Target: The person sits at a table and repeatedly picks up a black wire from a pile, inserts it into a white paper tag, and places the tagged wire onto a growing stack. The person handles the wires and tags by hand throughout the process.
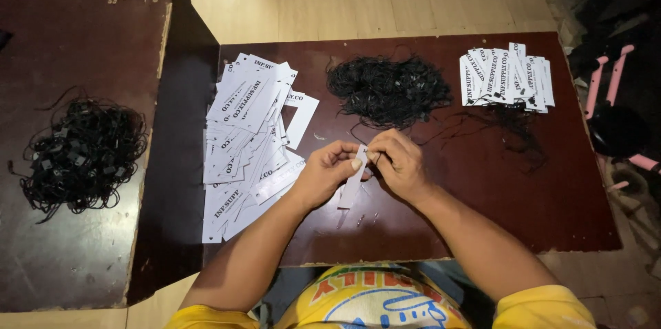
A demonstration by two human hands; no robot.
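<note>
Left hand (323, 172) and right hand (399, 163) pinch one white paper tag (353, 184); a loose pinch could drop it.

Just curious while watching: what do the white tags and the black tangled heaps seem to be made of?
The white tags look like matte card: thin, flat, stiff-edged. The black heaps look like fine cord, perhaps with small plastic fasteners, though that is too small to tell. The left hand and right hand hold one tag.

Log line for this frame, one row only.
both hands pinch white tag | left hand | right hand | black string pile behind
</note>
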